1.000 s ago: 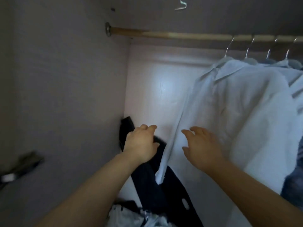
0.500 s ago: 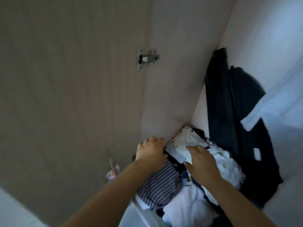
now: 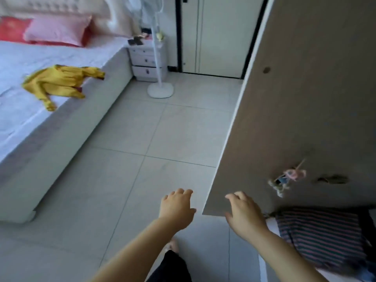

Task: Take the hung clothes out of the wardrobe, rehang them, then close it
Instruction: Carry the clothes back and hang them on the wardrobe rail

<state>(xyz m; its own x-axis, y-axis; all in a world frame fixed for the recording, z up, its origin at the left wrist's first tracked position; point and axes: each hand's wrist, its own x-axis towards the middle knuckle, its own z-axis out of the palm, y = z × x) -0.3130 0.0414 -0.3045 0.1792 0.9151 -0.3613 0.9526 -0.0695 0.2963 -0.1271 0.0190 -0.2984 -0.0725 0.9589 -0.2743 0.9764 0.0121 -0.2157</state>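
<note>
The wardrobe's open door (image 3: 305, 102) fills the right side, seen from its inner face. A yellow garment (image 3: 61, 84) lies crumpled on the bed (image 3: 50, 131) at the left. A striped garment (image 3: 321, 239) lies at the wardrobe's bottom, lower right. My left hand (image 3: 176, 208) hovers over the floor tiles with relaxed fingers and holds nothing. My right hand (image 3: 244, 214) is empty too, fingers spread, in front of the door's lower corner. The hanging rail and shirts are out of view.
A white pedestal fan (image 3: 159, 88) stands beside a small white nightstand (image 3: 147, 62) near the bed's head. Pink pillows (image 3: 57, 31) lie on the bed. A closed door (image 3: 211, 35) is at the back. Small stickers (image 3: 289, 178) mark the wardrobe door.
The view swung from the wardrobe's inside, past the clothes pile at its bottom, out to the bedroom. Both hands left the clothes and now hang empty over the floor.
</note>
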